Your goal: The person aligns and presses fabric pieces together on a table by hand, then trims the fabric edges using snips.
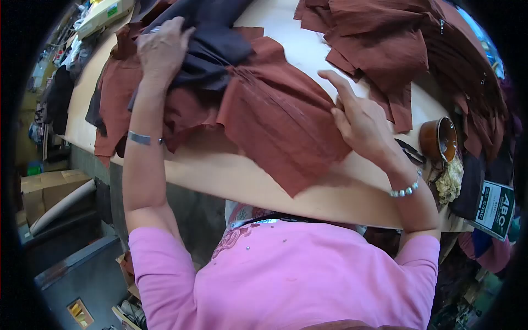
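Note:
My left hand is closed on dark, bunched cloth at the upper left, its fingers bent over the fabric. A reddish-brown cloth piece fans out from a gathered spot beside the dark cloth, with creases running down it and its lower corner near the table's front edge. At its right side is my right hand, index finger stretched out and apart from the thumb. That thumb touches the cloth's edge; the other fingers are mostly hidden. More brown cloth lies under and beside my left forearm.
On the pale table, brown cloth pieces are piled at the upper right. A brown bowl, dark-handled tool and crumpled pale material sit by my right forearm. A green-and-white box is at the right, a cardboard box lower left.

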The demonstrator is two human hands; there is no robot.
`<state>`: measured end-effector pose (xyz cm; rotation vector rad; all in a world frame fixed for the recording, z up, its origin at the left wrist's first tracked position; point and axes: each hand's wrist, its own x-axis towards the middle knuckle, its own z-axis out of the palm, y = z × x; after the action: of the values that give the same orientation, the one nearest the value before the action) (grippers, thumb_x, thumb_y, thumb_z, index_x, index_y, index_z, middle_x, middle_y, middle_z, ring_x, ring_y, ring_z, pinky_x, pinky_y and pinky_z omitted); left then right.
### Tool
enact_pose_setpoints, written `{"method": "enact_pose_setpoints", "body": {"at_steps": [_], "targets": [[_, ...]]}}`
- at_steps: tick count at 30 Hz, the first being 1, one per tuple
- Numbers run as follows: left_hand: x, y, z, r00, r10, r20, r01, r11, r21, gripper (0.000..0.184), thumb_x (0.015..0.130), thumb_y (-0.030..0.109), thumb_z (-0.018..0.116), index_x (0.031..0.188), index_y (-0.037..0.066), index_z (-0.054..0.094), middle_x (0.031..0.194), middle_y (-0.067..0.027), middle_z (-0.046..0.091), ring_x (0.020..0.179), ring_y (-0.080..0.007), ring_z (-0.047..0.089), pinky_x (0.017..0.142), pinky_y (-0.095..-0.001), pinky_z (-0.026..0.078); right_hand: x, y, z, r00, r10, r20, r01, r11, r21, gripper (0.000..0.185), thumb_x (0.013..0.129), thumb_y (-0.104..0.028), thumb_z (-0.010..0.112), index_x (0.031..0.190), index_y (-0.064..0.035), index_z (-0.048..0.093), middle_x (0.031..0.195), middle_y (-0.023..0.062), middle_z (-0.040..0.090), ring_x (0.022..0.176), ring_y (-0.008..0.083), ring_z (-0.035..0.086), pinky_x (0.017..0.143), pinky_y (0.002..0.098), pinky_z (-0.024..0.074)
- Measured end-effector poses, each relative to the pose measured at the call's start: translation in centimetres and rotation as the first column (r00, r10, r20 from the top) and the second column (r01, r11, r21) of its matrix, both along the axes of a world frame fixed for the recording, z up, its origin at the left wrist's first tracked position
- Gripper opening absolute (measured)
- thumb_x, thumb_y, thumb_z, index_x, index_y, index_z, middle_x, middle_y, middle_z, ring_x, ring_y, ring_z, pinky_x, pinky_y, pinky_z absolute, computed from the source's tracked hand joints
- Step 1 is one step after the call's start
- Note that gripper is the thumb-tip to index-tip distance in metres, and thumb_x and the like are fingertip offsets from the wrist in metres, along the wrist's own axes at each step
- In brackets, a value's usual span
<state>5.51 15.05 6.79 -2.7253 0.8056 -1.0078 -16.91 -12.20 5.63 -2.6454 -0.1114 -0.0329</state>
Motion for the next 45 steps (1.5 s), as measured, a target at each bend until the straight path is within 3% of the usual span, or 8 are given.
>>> {"method": "enact_pose_setpoints", "body": {"at_steps": [8, 12, 17, 19, 22, 31, 42, 45], "targets": [[-7.9, -5.2, 0.5, 0.745, -0.661, 0.087, 0.667, 0.733, -0.133, 0.026, 0.080, 0.026, 0.064, 0.104, 0.017, 0.060, 0.108, 0.0015, 0.059, 0.102, -0.0201, 0.055, 0.088, -0.0357, 0.039, 0.7, -0.6, -1.7, 0.937, 0.015, 0.349, 0.064, 0.974, -0.215, 0.063, 0.080, -0.013, 0.061, 0.136, -0.0204, 0.033, 0.105, 0.0108, 0.057, 0.083, 0.0321, 0.056, 0.071, 0.0415, 0.0477], [-9.4, -5.7, -1.4, 0.877, -0.410, -0.251, 0.450, 0.884, 0.129, 0.022, 0.086, 0.034, 0.054, 0.095, 0.017, 0.065, 0.117, 0.0010, 0.056, 0.119, -0.0204, 0.044, 0.100, -0.0400, 0.027, 1.6, 0.0, -4.0, 0.949, -0.082, 0.304, 0.122, 0.986, -0.115, 0.058, 0.079, -0.016, 0.062, 0.132, -0.0174, 0.038, 0.103, 0.0100, 0.056, 0.087, 0.0309, 0.057, 0.078, 0.0407, 0.0468], [-8.1, -4.7, -1.4, 0.947, -0.319, 0.044, 0.322, 0.945, -0.060, 0.016, 0.082, 0.022, 0.061, 0.095, 0.015, 0.066, 0.121, -0.0015, 0.054, 0.114, -0.0240, 0.049, 0.096, -0.0402, 0.032, 1.5, -1.3, -5.5, 0.883, -0.035, 0.468, 0.041, 0.999, -0.001, 0.057, 0.080, -0.012, 0.061, 0.131, -0.0146, 0.038, 0.107, 0.0121, 0.057, 0.093, 0.0314, 0.058, 0.077, 0.0391, 0.0470], [-10.0, -6.1, -0.4, 0.884, -0.461, 0.078, 0.468, 0.876, -0.116, 0.018, 0.076, 0.013, 0.062, 0.094, 0.013, 0.065, 0.116, -0.0015, 0.056, 0.109, -0.0233, 0.052, 0.093, -0.0374, 0.037, 1.4, -1.2, -5.3, 0.881, -0.020, 0.473, 0.000, 0.999, 0.041, 0.057, 0.079, -0.008, 0.061, 0.131, -0.0137, 0.038, 0.109, 0.0135, 0.057, 0.094, 0.0320, 0.057, 0.078, 0.0394, 0.0469], [-12.4, -8.0, -1.3, 0.644, -0.708, -0.289, 0.697, 0.699, -0.159, 0.026, 0.068, 0.005, 0.059, 0.093, 0.009, 0.062, 0.103, -0.0036, 0.057, 0.098, -0.0233, 0.056, 0.086, -0.0361, 0.044, 1.0, -1.4, -4.3, 0.896, -0.021, 0.444, -0.035, 0.993, 0.117, 0.060, 0.077, -0.004, 0.060, 0.132, -0.0132, 0.037, 0.112, 0.0155, 0.055, 0.096, 0.0328, 0.056, 0.079, 0.0402, 0.0467], [-13.8, -10.9, -2.9, 0.307, -0.732, -0.608, 0.752, 0.578, -0.316, 0.025, 0.076, 0.013, 0.066, 0.100, 0.009, 0.060, 0.103, -0.0088, 0.054, 0.095, -0.0276, 0.053, 0.082, -0.0370, 0.043, -0.4, -3.4, -3.6, 0.969, -0.088, 0.229, 0.034, 0.973, 0.228, 0.070, 0.074, 0.001, 0.064, 0.135, -0.0157, 0.035, 0.096, 0.0109, 0.049, 0.085, 0.0265, 0.051, 0.075, 0.0368, 0.0441], [-13.8, -12.3, -2.4, 0.247, -0.645, -0.723, 0.697, 0.636, -0.330, 0.019, 0.075, 0.012, 0.065, 0.089, 0.005, 0.054, 0.091, -0.0097, 0.051, 0.087, -0.0289, 0.051, 0.075, -0.0387, 0.041, -0.7, -3.7, -4.1, 0.958, -0.073, 0.276, 0.011, 0.975, 0.220, 0.066, 0.077, -0.008, 0.065, 0.134, -0.0154, 0.034, 0.119, 0.0142, 0.052, 0.101, 0.0319, 0.054, 0.083, 0.0425, 0.0415], [-13.5, -12.4, -2.3, 0.207, -0.646, -0.735, 0.702, 0.621, -0.348, 0.018, 0.075, 0.011, 0.065, 0.088, 0.006, 0.053, 0.089, -0.0092, 0.051, 0.086, -0.0286, 0.051, 0.074, -0.0388, 0.040, -0.8, -3.4, -3.6, 0.961, -0.106, 0.254, 0.040, 0.967, 0.253, 0.068, 0.075, -0.004, 0.067, 0.135, -0.0169, 0.037, 0.093, 0.0108, 0.054, 0.077, 0.0265, 0.049, 0.076, 0.0361, 0.0421]]}}
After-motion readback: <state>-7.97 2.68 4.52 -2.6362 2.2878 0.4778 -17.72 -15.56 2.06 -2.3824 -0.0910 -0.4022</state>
